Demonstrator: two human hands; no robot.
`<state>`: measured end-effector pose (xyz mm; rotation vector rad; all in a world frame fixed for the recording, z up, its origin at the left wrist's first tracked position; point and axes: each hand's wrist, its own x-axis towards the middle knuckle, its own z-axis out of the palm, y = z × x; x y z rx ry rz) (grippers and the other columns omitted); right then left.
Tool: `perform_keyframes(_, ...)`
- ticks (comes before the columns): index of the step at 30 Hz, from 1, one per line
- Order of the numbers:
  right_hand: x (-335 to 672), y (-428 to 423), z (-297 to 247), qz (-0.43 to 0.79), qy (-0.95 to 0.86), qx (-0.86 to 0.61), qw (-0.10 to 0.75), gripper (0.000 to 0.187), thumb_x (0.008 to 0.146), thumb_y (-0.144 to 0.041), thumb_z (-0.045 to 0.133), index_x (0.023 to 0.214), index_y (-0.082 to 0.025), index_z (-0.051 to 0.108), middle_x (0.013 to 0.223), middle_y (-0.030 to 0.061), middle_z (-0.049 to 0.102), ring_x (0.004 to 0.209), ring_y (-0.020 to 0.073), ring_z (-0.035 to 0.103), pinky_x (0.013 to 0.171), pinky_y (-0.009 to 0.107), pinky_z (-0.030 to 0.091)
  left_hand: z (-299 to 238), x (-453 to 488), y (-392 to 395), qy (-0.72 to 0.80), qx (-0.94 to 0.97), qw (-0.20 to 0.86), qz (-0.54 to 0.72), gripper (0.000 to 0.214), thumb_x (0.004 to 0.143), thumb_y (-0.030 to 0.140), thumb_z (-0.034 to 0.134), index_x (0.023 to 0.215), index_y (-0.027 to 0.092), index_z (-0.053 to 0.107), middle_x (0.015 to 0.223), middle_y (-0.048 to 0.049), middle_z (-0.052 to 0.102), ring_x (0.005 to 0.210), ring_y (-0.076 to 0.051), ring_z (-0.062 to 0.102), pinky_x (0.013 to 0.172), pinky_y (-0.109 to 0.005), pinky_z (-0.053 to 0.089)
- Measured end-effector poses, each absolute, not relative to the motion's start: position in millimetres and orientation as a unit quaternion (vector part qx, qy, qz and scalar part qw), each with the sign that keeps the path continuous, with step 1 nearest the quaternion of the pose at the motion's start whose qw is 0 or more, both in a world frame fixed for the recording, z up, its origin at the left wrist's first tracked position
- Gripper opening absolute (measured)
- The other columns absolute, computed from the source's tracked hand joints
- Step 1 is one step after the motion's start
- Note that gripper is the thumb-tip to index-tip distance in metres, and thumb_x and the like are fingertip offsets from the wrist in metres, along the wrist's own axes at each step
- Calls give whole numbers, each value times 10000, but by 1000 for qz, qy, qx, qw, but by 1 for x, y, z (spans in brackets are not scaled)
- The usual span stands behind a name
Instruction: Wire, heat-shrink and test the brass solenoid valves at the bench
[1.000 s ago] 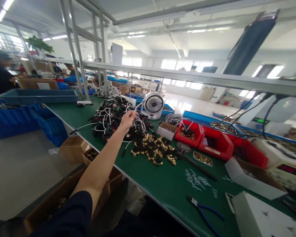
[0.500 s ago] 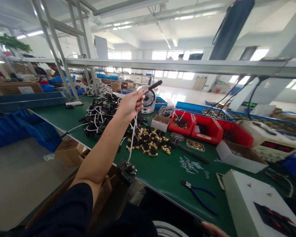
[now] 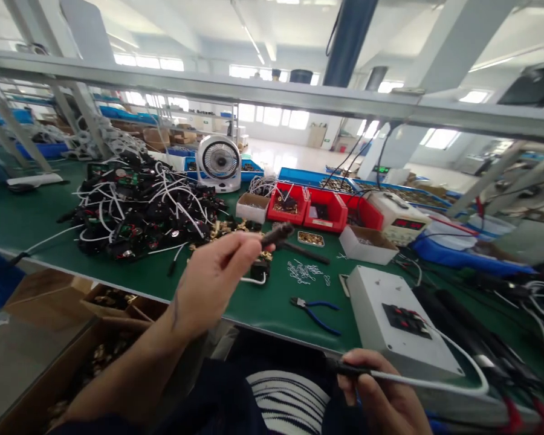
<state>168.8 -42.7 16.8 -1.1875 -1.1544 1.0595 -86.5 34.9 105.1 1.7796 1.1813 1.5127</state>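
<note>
My left hand reaches over the bench edge, closed on a black cable connector whose tip points away to the right. Beyond my fingers, a short curve of white cable lies by a small black module, which the hand partly hides. Low at the right, my right hand pinches a second black connector. From that one a white cable loops back to the grey box. The two connectors are apart. Blue-handled cutters lie between the hands and the box.
A heap of black modules with white cables covers the left bench. Brass fittings lie beside it, partly behind my left hand. Behind are a fan, red bins and a power supply. Small wire clips lie mid-bench.
My left hand has come down and nearer with its connector; the hanging black module now rests on the bench. My right hand has risen into view with its connector. The view has turned right.
</note>
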Motion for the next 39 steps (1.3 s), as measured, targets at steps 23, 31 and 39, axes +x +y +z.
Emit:
perform_keyframes(23,157,-40,47,406,-509,-431,625,200,916,-422,658,915,-226,697,692,-9,607,581,87,547,543,180,456,51,-44,-16,367,812,169,421,196,972,298,499,991,241,685,752,7,682,663,-134,664,583,-221,528)
perform_keyframes(31,156,-38,41,390,-524,-468,595,201,928,-410,636,923,-211,666,651,-20,601,556,104,563,516,195,462,43,-42,-12,352,829,149,408,171,968,259,505,983,197,664,737,5,669,648,-126,638,607,-232,506)
perform_keyframes(39,206,-43,28,470,-738,-463,142,342,941,-461,561,834,-213,771,768,47,743,687,191,687,662,270,550,0,-48,43,553,748,94,355,584,953,592,374,1214,129,615,1179,-161,647,1129,-306,589,952,-429,500)
